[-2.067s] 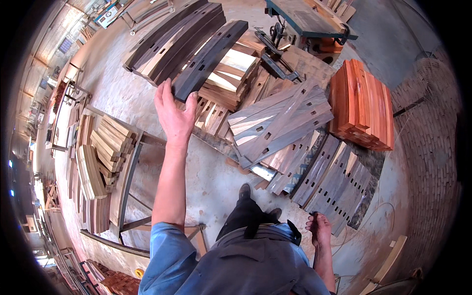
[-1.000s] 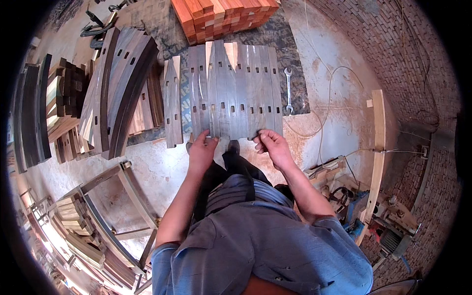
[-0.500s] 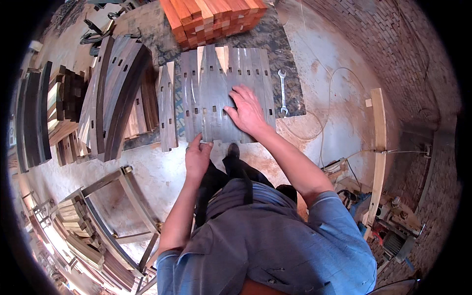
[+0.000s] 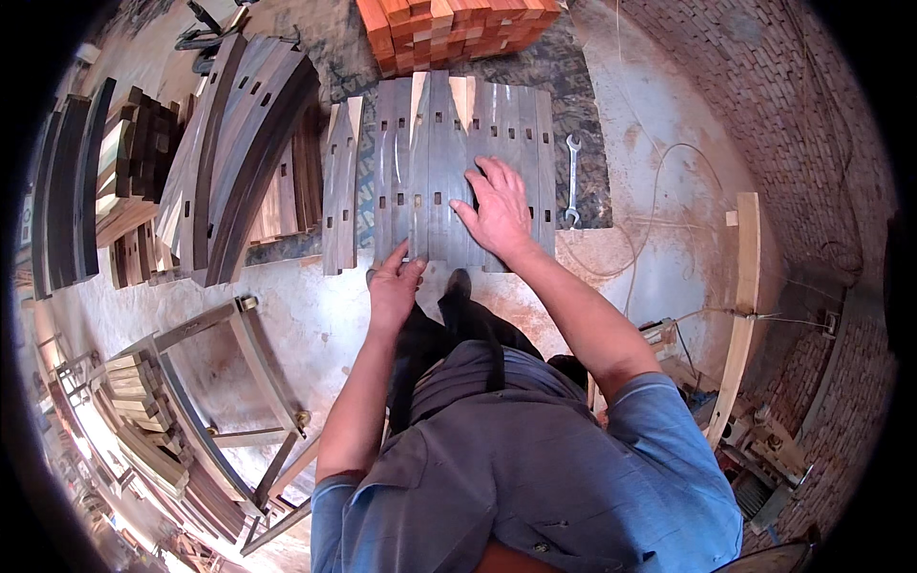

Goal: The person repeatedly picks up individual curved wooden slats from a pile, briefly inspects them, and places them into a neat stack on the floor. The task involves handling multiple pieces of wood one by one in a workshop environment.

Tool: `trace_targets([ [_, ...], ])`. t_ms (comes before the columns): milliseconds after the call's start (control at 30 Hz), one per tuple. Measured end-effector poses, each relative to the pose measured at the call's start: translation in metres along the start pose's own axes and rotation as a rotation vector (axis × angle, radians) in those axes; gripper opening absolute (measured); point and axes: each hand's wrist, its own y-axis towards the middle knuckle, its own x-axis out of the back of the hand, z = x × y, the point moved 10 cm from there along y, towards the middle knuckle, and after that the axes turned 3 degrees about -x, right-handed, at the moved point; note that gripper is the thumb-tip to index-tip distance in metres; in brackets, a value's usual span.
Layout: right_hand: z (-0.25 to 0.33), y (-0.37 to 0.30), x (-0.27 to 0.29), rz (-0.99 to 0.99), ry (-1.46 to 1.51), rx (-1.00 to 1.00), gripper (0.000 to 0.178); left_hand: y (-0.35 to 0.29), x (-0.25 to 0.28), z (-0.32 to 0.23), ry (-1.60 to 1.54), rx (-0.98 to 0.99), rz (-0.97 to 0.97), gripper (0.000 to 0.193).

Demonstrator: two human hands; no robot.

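A row of dark wooden slats (image 4: 449,172) with small rectangular slots lies side by side in front of me. My right hand (image 4: 501,210) rests on the right half of the row, fingers spread. At the row's near edge, my left hand (image 4: 394,285) pinches the end of a slat between thumb and fingers; the fingertips partly hide that end. Two pale, tapered strips show among the dark wood at the far end. A narrower group of slotted slats (image 4: 341,191) lies just left of the row, with a gap between.
Beyond the row stands a stack of reddish wood blocks (image 4: 458,33). A wrench (image 4: 573,181) lies to the right. Curved slotted boards (image 4: 239,143) are stacked at left, above a wooden frame (image 4: 258,363). A long plank (image 4: 745,286) and a brick wall (image 4: 745,86) are at right.
The whole view has shifted slightly, so the slats appear a little further right and higher. Both hands keep nearly the same places on the slats.
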Motion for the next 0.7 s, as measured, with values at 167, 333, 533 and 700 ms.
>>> trace_targets([
  [167,0.0,0.001,0.002,0.007,0.011,-0.009,0.049,-0.002,-0.001,0.005,-0.056,0.063,-0.009,0.043],
  [333,0.0,0.001,0.003,0.01,0.019,-0.008,0.048,-0.004,-0.004,0.012,-0.307,0.199,0.022,0.043],
  [533,0.0,0.001,0.003,0.014,0.035,-0.012,0.048,-0.004,0.014,0.01,-0.57,0.297,-0.098,0.024],
  [700,-0.001,0.001,0.003,0.013,0.033,-0.017,0.048,0.0,0.012,0.004,-0.327,0.221,-0.037,0.021],
])
